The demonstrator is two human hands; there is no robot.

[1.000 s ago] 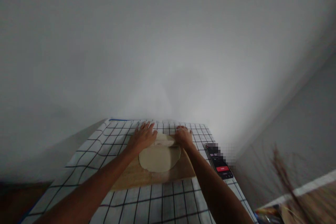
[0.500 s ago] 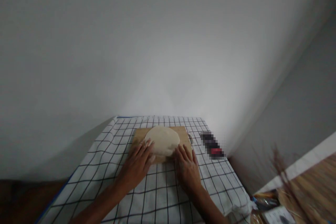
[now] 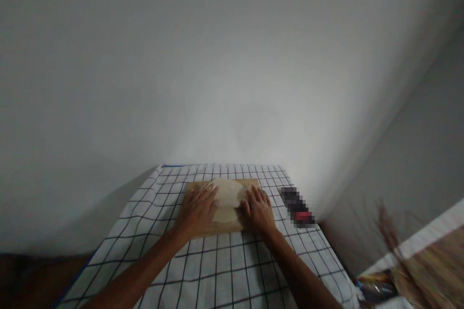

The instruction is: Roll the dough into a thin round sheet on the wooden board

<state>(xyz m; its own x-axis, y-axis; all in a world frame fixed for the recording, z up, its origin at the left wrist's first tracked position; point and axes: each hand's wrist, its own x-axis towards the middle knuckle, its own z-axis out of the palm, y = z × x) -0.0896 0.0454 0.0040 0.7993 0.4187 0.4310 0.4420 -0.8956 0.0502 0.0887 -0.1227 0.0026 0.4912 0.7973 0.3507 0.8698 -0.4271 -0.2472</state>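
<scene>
A pale flat piece of dough [image 3: 227, 193] lies on a wooden board [image 3: 203, 231]. A crease crosses it between my hands, with a lower rounded part on the near side. My left hand [image 3: 197, 206] rests on the dough's left side, fingers spread and pointing away from me. At the right edge, my right hand [image 3: 259, 208] touches the dough with its thumb side. Its fingers are stretched forward over the board, apart from the thumb. Both palms face down, and they hide the dough's two sides.
Under the board is a white tablecloth [image 3: 224, 270] with a dark grid. A pixelated dark and red object [image 3: 297, 207] lies to the right. A wall [image 3: 232, 82] rises behind the table. Several items, among them a shiny package [image 3: 377, 287], sit at the lower right.
Both hands have moved forward along the dough, the right one also slightly rightward. The dough's near part now shows a crease where it was a smooth round sheet. The view has shifted slightly.
</scene>
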